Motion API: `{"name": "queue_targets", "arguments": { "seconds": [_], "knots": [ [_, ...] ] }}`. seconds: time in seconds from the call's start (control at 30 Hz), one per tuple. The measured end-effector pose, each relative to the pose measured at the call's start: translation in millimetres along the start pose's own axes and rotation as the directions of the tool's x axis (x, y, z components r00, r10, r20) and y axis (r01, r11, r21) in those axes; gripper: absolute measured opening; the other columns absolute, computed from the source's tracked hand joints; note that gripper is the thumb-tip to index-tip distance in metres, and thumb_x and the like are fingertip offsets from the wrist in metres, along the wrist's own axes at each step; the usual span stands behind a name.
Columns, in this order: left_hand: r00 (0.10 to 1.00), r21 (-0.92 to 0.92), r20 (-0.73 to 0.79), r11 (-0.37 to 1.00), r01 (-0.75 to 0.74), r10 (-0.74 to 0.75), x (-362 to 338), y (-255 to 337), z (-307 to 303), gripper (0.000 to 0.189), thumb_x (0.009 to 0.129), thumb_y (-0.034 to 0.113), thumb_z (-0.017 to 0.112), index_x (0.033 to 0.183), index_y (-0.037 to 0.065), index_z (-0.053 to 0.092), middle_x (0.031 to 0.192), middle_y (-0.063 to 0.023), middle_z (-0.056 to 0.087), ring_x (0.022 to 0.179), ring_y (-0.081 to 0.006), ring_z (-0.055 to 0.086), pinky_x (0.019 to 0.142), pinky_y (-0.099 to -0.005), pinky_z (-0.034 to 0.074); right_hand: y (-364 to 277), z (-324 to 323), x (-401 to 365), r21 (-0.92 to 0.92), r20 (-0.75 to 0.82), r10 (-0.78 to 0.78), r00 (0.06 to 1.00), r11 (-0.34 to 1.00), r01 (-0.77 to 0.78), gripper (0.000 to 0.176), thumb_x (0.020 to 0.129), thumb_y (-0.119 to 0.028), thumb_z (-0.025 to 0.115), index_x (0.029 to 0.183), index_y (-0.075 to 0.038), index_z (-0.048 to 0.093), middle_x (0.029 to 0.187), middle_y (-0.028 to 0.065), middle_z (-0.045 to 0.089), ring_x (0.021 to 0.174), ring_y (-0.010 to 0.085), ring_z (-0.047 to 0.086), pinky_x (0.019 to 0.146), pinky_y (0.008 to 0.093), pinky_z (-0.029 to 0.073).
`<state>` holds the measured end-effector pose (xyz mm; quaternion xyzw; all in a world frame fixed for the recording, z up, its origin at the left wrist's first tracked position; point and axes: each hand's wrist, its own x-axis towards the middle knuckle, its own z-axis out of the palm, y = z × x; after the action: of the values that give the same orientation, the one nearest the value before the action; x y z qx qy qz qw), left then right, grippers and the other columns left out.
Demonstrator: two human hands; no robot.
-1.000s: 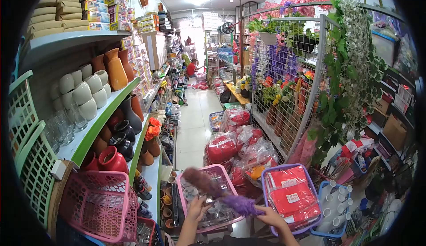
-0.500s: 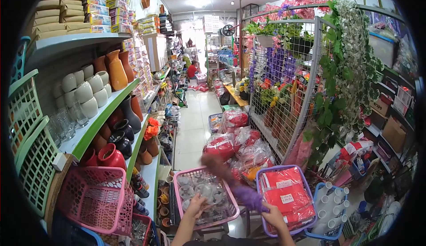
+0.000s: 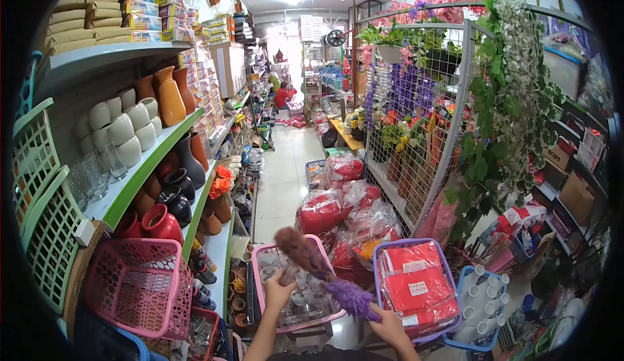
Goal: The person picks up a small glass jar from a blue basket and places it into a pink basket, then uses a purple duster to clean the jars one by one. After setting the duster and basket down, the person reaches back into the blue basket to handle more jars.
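Note:
A fluffy duster (image 3: 351, 298), purple near the handle and brown toward its tip, slants up and left from my right hand (image 3: 386, 327), whose fingers are wrapped round its handle end. My left hand (image 3: 278, 291) is closed round a clear glass (image 3: 287, 272) above the left side of a pink basket (image 3: 262, 257). Inside that basket lie several clear glass items (image 3: 311, 299). The duster's brown end hangs over the basket's far part, close to the glass. Right of my right hand stands a purple basket (image 3: 456, 281) with red packets (image 3: 416, 289) in plastic.
Shelves (image 3: 130, 208) with vases and glasses line the left, above an empty-looking pink basket (image 3: 133, 289). Red bundles in plastic (image 3: 320, 211) lie ahead on the aisle floor. A wire rack (image 3: 416, 120) with flowers and a blue basket (image 3: 471, 345) of white cups stand right. A person (image 3: 283, 95) is far back.
My left hand has risen slightly with the glass. The duster's brown end has swung left and now lies nearer that glass. My right hand has shifted a little left and down.

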<state>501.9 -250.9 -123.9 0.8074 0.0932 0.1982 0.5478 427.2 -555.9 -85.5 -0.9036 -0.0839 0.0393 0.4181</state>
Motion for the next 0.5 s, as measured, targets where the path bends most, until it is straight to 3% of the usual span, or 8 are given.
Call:
{"name": "queue_targets", "arguments": {
  "seconds": [0.07,0.13,0.17,0.23,0.37,0.4,0.43,0.5],
  "knots": [
    [1.000,-0.055,0.010,0.998,-0.014,0.015,-2.5,1.4,-1.7,0.030,0.071,0.016,0.070,0.095,0.001,0.064,0.082,-0.0098,0.068,0.072,-0.0247,0.064,0.067,-0.0309,0.050,-0.8,-5.2,-3.3,0.039,0.063,-0.029,0.998,0.999,0.026,0.045,0.075,-0.026,0.060,0.120,-0.020,0.054,0.080,0.0243,0.060,0.076,0.0394,0.060,0.067,0.0420,0.046],
    [0.957,0.343,0.044,0.895,-0.285,0.288,4.8,-26.1,-1.8,0.029,0.072,0.018,0.068,0.095,0.000,0.064,0.080,-0.0083,0.068,0.071,-0.0268,0.064,0.067,-0.0315,0.049,4.1,-10.9,-4.6,0.083,0.122,-0.063,0.991,0.995,0.053,0.045,0.075,-0.026,0.059,0.119,-0.021,0.055,0.079,0.0238,0.060,0.075,0.0395,0.059,0.066,0.0435,0.046],
    [0.780,0.774,0.205,0.390,-0.499,0.592,12.9,-36.0,-1.2,0.028,0.074,0.020,0.066,0.094,0.000,0.064,0.081,-0.0086,0.068,0.071,-0.0286,0.063,0.067,-0.0320,0.049,9.8,-14.2,-4.2,0.038,0.162,-0.123,0.979,0.992,0.118,0.045,0.075,-0.027,0.059,0.120,-0.021,0.054,0.079,0.0240,0.060,0.075,0.0395,0.059,0.066,0.0440,0.046],
    [0.985,0.158,0.027,0.972,-0.172,0.170,-0.5,-6.9,-7.2,0.030,0.071,0.016,0.068,0.095,-0.001,0.064,0.080,-0.0093,0.067,0.069,-0.0225,0.063,0.065,-0.0304,0.048,12.4,-13.3,-3.0,-0.001,0.201,-0.177,0.963,0.984,0.181,0.046,0.075,-0.027,0.059,0.121,-0.021,0.054,0.079,0.0242,0.060,0.075,0.0394,0.059,0.066,0.0444,0.046],
    [0.998,0.029,0.063,1.000,-0.007,0.005,-0.8,-2.5,-5.9,0.044,0.064,0.016,0.073,0.101,-0.004,0.062,0.082,-0.0154,0.067,0.068,-0.0186,0.063,0.065,-0.0273,0.049,-0.4,-16.0,-1.8,-0.092,0.025,0.006,1.000,0.996,-0.004,0.047,0.075,-0.028,0.059,0.121,-0.022,0.053,0.081,0.0230,0.061,0.077,0.0390,0.060,0.067,0.0441,0.047],
    [0.900,0.397,0.007,0.825,-0.401,0.435,5.4,-15.8,-5.8,0.044,0.064,0.016,0.073,0.102,-0.004,0.062,0.081,-0.0155,0.067,0.067,-0.0187,0.063,0.065,-0.0274,0.049,2.4,-19.4,-2.3,-0.078,0.133,-0.089,0.987,0.992,0.100,0.047,0.075,-0.027,0.059,0.121,-0.022,0.053,0.081,0.0228,0.061,0.077,0.0392,0.060,0.067,0.0443,0.047],
    [0.627,0.692,0.123,0.387,-0.610,0.769,12.0,-19.4,-8.6,0.045,0.063,0.015,0.073,0.102,-0.004,0.062,0.079,-0.0155,0.066,0.066,-0.0189,0.063,0.065,-0.0276,0.049,4.4,-21.1,-4.7,-0.054,0.233,-0.178,0.956,0.979,0.195,0.047,0.075,-0.027,0.059,0.121,-0.023,0.053,0.080,0.0225,0.061,0.077,0.0394,0.060,0.067,0.0445,0.047],
    [0.586,0.792,0.218,0.210,-0.574,0.780,13.2,-25.6,-9.5,0.041,0.064,0.015,0.072,0.099,-0.003,0.063,0.076,-0.0131,0.067,0.065,-0.0205,0.063,0.064,-0.0299,0.050,3.0,-16.7,-3.8,-0.074,0.149,-0.160,0.976,0.982,0.173,0.047,0.075,-0.027,0.059,0.121,-0.023,0.053,0.080,0.0227,0.061,0.077,0.0394,0.060,0.067,0.0445,0.047]
  ]
}}
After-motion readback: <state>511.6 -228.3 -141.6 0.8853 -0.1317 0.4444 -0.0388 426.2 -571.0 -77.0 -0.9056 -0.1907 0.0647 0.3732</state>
